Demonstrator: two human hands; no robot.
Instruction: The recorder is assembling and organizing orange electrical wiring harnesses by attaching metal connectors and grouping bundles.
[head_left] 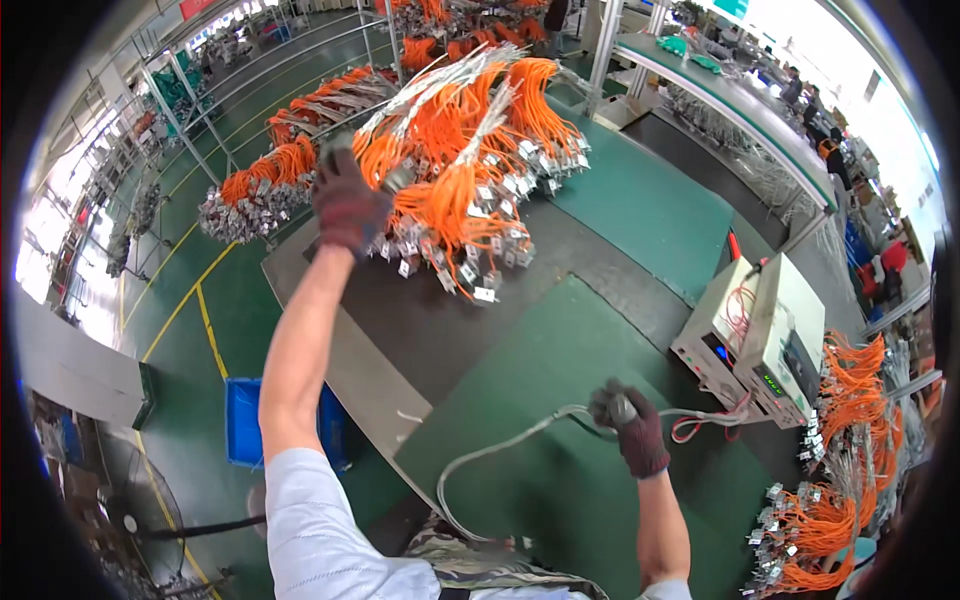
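Observation:
My left hand point(350, 200), in a dark red and grey work glove, reaches out to the left edge of a large pile of orange cable harnesses point(440, 200). Its fingers look outstretched and slightly blurred, with the thumb apart. White and metallic connectors hang at the ends of the harnesses. My right hand point(635, 430), gloved alike, is closed around a round grey connector point(622, 408) above the green mat point(540, 370). From that hand a grey cable point(480, 455) curves left and down toward my lap.
Two beige instrument boxes point(765, 335) with lit displays and red leads stand at the right of the table. More orange harnesses point(830, 520) hang at the lower right. A blue bin point(243, 420) sits on the floor at left. Metal racks and a shelf point(730, 100) rise beyond.

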